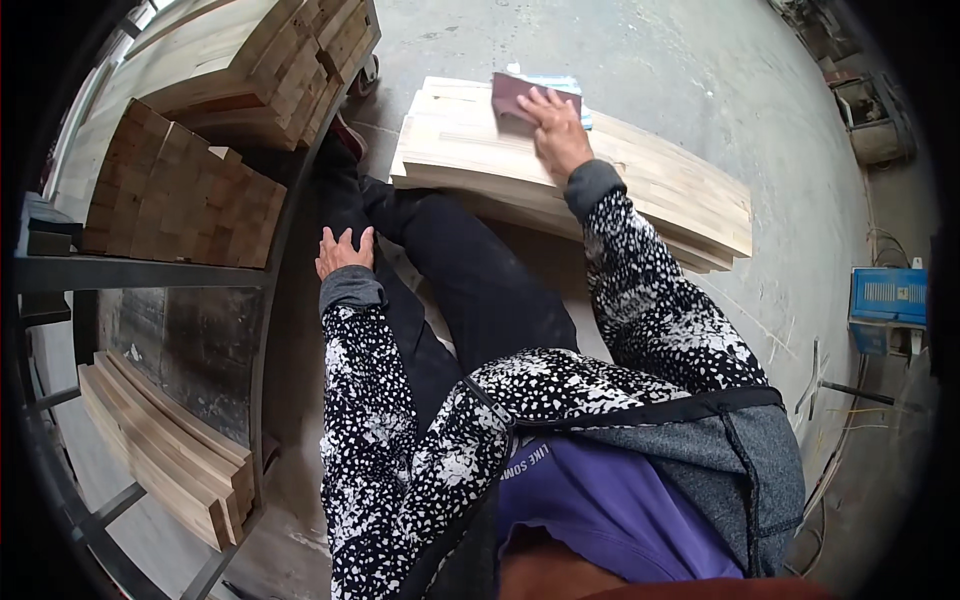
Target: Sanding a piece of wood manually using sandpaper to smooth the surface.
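Observation:
My right hand (556, 135) is stretched out over the pale wooden boards (660, 185), its fingers on a reddish-brown sheet of sandpaper (508, 98). The thumb and whatever part of the sheet lies under the palm are hidden. The sheet's left edge sticks out past my fingertips, near the far edge of the boards. Partly behind it shows a blue and white packet (556, 84). My left hand (345, 252) rests on my dark trouser leg (395, 285), fingers apart and nothing in them.
On my left stands a dark metal rack (150, 273) on wheels. Stacked wooden blocks (170, 190) fill its upper level, and several curved planks (165, 445) lie lower down. A blue machine box (888, 297) stands at the far right, near loose cables on the concrete floor (790, 120).

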